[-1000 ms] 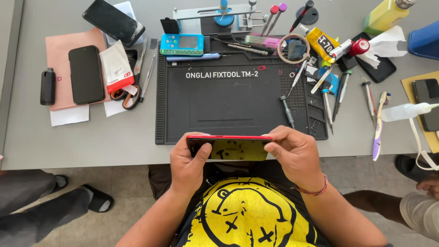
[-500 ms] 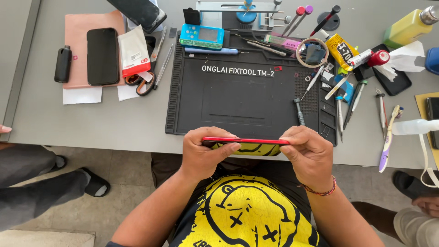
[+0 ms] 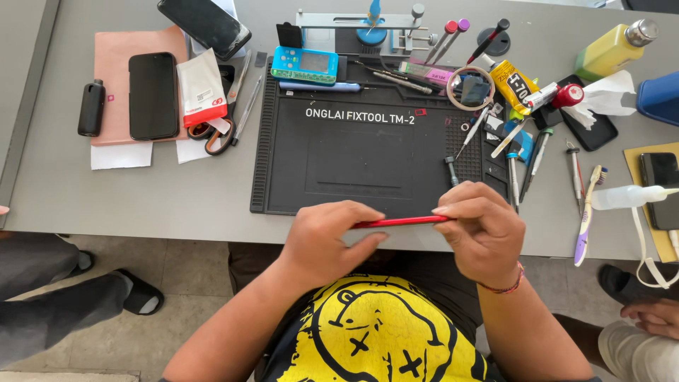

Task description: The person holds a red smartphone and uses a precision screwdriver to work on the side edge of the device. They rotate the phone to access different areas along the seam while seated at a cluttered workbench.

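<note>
While both hands meet at the near edge of the grey table [image 3: 177, 191], they hold a red phone [image 3: 399, 221] seen edge-on, level, just over the front rim of the black repair mat [image 3: 353, 159]. The left hand [image 3: 322, 237] wraps the phone's left end, fingers curled over the top and thumb stretched along the underside; the right hand [image 3: 484, 230] pinches the right end with its fingers closed over the upper edge, a red string bracelet [image 3: 503, 284] at its wrist. Neither hand is spread; both are closed on the phone. On the mat's right part a small screwdriver bit [image 3: 450, 168] lies just beyond the right hand's fingertips, and further right a row of screwdrivers [image 3: 532, 157] lies partly off the mat. At the mat's far edge stand a turquoise handheld device [image 3: 305, 65] and a metal clamp fixture [image 3: 368, 25]; a roll of tape [image 3: 472, 88] and a yellow glue tube [image 3: 515, 86] sit at the far right corner. Toward the table's left edge a black phone [image 3: 153, 95] rests on a pink sheet [image 3: 113, 67], with orange-handled scissors [image 3: 216, 134] between it and the mat. Near the right edge lie a purple toothbrush [image 3: 585, 219] and a clear squeeze bottle [image 3: 626, 197]. Another person's hand [image 3: 654, 318] shows below the table's right corner.
</note>
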